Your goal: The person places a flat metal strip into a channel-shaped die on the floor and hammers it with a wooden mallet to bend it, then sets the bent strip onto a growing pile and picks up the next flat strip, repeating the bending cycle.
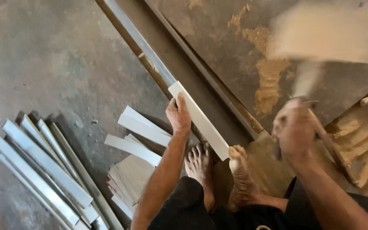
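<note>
Pinning the white strip (199,120) to the floor just before bare toes (237,152), left hand (179,114) fingers clasp it; right hand (294,130) grips a blurred hammer (325,35), risking toes.

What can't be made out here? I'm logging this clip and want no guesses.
- Head view: right hand and its wooden handle are motion-blurred; grip unclear.
- Pale blurred shape top right: unidentifiable.
- Left hand covers part of the white strip.
- Stacked strips are cut off at the bottom edge.
</note>
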